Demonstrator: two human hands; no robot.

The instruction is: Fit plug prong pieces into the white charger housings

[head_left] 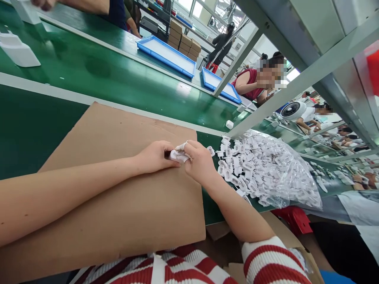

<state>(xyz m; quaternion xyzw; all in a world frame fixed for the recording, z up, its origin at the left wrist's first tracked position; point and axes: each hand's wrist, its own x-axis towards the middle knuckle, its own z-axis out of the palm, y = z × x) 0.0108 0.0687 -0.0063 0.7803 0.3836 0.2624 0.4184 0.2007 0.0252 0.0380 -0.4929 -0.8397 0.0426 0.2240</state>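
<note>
Both my hands meet over the far right edge of a brown cardboard sheet [118,189]. My left hand [155,156] pinches a small white plastic part [178,156] from the left. My right hand [199,161] grips the same part from the right, fingers curled, with a white cot on one fingertip. Just right of my hands lies a heap of several small white plastic parts [237,165], spilling from a clear plastic bag [284,177].
The cardboard lies on a green conveyor belt [103,75]. White housings [17,49] sit at the far left. Two blue trays [167,53] stand across the belt. Grey metal frame struts [296,79] slant overhead on the right. Other people work beyond the belt.
</note>
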